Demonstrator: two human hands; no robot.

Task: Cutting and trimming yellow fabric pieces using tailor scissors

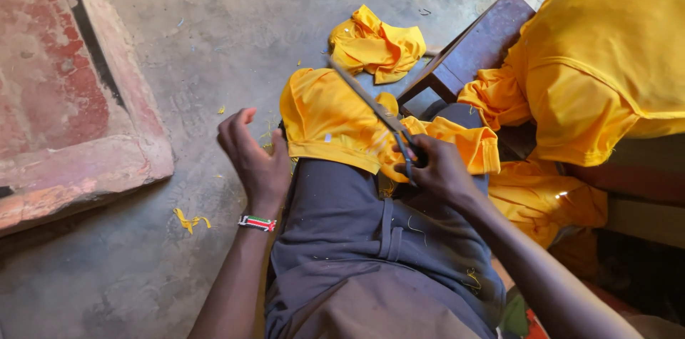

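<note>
A yellow garment (328,121) lies draped over my knee on grey trousers (357,232). My right hand (439,168) grips a pair of long metal scissors (371,107), whose blades point up and to the left across the yellow cloth. My left hand (253,157) hovers beside the knee at the left edge of the garment, its fingers apart and holding nothing; a striped bracelet sits on that wrist.
A crumpled yellow garment (377,45) lies on the concrete floor ahead. A pile of yellow garments (606,68) rests at right over a dark wooden bench (471,50). A raised red step (71,96) borders the left. Yellow scraps (191,220) dot the floor.
</note>
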